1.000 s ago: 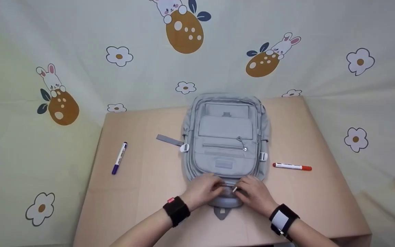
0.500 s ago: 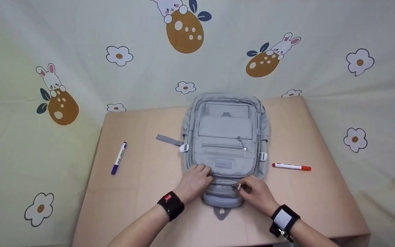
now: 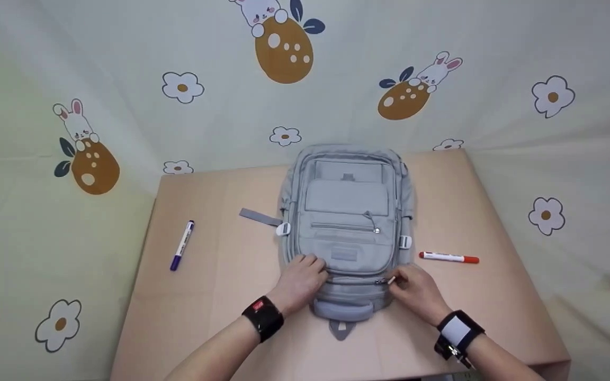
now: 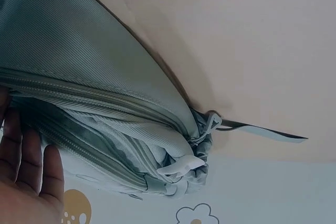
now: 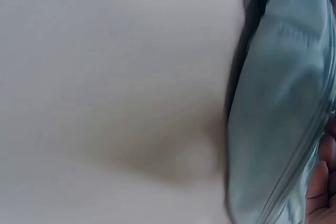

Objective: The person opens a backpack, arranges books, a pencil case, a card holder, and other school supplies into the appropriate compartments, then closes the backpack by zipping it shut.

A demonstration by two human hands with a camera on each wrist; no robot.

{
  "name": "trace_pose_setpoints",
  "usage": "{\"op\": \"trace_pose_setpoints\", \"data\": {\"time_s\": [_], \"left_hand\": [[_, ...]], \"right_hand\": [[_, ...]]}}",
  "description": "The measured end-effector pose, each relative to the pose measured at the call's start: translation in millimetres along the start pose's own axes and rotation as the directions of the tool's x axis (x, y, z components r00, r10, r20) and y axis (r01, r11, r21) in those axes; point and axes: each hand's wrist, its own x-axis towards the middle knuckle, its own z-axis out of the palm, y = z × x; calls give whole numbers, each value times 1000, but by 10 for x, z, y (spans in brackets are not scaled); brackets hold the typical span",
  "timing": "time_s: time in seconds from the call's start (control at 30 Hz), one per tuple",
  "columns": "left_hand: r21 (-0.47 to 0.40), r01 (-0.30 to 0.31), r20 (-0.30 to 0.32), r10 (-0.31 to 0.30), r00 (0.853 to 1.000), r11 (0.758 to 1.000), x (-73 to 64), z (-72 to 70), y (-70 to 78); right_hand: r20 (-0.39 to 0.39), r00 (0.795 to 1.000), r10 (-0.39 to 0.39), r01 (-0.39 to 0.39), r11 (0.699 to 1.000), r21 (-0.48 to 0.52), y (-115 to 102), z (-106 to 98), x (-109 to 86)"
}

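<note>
A grey-blue backpack (image 3: 347, 197) lies front side up on the table, its carry handle (image 3: 344, 311) towards me. My left hand (image 3: 301, 279) grips the bag's fabric by the left end of the upper zipper; its fingers (image 4: 31, 161) are curled against the bag edge in the left wrist view. At the right end of that zipper, my right hand (image 3: 417, 291) pinches a zipper pull (image 3: 391, 280) with a pale tab. Only the fingertips (image 5: 317, 187) of this hand show at the right edge of the blurred right wrist view.
A purple-capped marker (image 3: 182, 246) lies left of the bag, and a red-capped marker (image 3: 449, 257) lies to its right. A loose strap (image 3: 257, 216) sticks out from the bag's left side. Patterned cloth (image 3: 220, 127) hangs behind the table (image 3: 204, 296).
My right hand has drawn the zipper pull rightward along the upper zipper. My left hand has shifted from the middle to the left end of the zipper and stays there.
</note>
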Motion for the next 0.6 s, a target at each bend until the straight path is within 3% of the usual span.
{"op": "trace_pose_setpoints", "data": {"time_s": [0.2, 0.43, 0.6], "left_hand": [[-1, -5, 16, 5, 1000, 1000, 9, -17, 1], [-8, -19, 28, 19, 999, 1000, 26, -17, -2], [-59, -13, -9, 12, 1000, 998, 71, -49, 27]], "right_hand": [[-6, 1000, 27, -28, 999, -20, 144, -127, 33], [-21, 995, 98, -98, 995, -13, 170, -115, 10], [-18, 998, 68, -68, 998, -4, 141, -73, -7]]}}
